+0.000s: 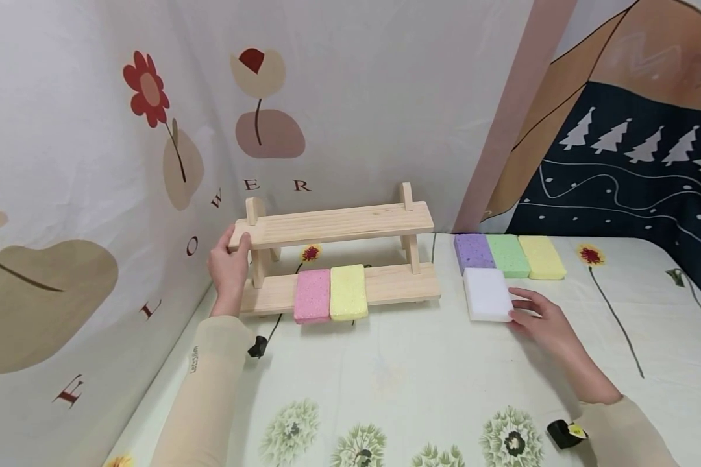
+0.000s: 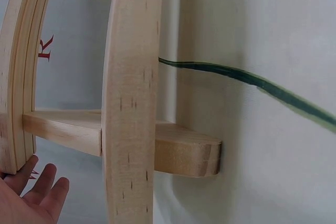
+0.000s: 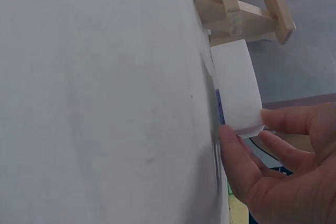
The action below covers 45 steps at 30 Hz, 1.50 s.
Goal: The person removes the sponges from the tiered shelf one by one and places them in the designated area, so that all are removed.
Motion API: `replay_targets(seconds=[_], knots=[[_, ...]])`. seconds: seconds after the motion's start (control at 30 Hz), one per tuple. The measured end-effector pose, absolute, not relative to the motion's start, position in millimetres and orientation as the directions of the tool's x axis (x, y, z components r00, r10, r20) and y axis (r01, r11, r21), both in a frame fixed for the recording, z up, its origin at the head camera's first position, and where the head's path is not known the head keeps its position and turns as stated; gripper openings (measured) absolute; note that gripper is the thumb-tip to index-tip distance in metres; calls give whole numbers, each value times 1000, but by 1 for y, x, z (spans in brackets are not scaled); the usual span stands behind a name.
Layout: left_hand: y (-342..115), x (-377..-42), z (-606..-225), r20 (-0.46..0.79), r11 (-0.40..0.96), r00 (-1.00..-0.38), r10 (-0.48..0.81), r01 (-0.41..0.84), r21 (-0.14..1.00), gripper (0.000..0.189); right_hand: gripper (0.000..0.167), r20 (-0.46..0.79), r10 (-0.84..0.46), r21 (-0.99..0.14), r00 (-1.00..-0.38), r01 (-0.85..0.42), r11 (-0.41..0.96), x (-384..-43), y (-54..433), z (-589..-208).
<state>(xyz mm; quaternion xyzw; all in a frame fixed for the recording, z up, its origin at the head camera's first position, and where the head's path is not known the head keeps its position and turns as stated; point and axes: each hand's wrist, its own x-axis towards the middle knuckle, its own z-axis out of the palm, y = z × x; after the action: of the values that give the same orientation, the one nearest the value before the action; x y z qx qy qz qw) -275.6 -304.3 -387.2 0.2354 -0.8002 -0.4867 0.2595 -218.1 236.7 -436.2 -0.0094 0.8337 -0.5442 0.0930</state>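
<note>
A two-tier wooden shelf (image 1: 333, 226) stands on the table with a pink sponge (image 1: 312, 296) and a yellow sponge (image 1: 348, 292) side by side on its lower board. My left hand (image 1: 230, 269) holds the left end of the upper board, thumb in front; in the left wrist view its fingers (image 2: 46, 192) show beside the board's end. At the right, my right hand (image 1: 540, 318) pinches a white sponge (image 1: 487, 294) by its right edge. The right wrist view shows the white sponge (image 3: 236, 85) between thumb and fingers.
Behind the white sponge, a purple sponge (image 1: 474, 251), a green sponge (image 1: 507, 255) and a pale yellow sponge (image 1: 541, 257) lie in a row. The flower-print cloth (image 1: 409, 363) covers the table. Printed curtains (image 1: 362, 97) hang behind and at the left.
</note>
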Motion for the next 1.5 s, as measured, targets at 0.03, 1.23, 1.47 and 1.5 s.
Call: replay_targets(seconds=[0.03, 1.23, 1.47, 1.5], knots=[[-304, -276, -387, 184, 415, -755, -629, -125, 901, 55, 57, -148, -118, -910, -982, 89, 404, -218, 237, -436], [-306, -275, -389, 194, 424, -762, -617, -115, 898, 56, 56, -195, -136, -897, -971, 121, 425, -222, 245, -439], [-305, -274, -388, 190, 421, -763, -618, -117, 899, 56, 52, -100, 1, -887, -995, 89, 454, -213, 241, -430], [-305, -274, -388, 191, 422, -763, -618, -117, 899, 56, 51, -74, 17, -882, -997, 74, 465, -212, 241, -428]])
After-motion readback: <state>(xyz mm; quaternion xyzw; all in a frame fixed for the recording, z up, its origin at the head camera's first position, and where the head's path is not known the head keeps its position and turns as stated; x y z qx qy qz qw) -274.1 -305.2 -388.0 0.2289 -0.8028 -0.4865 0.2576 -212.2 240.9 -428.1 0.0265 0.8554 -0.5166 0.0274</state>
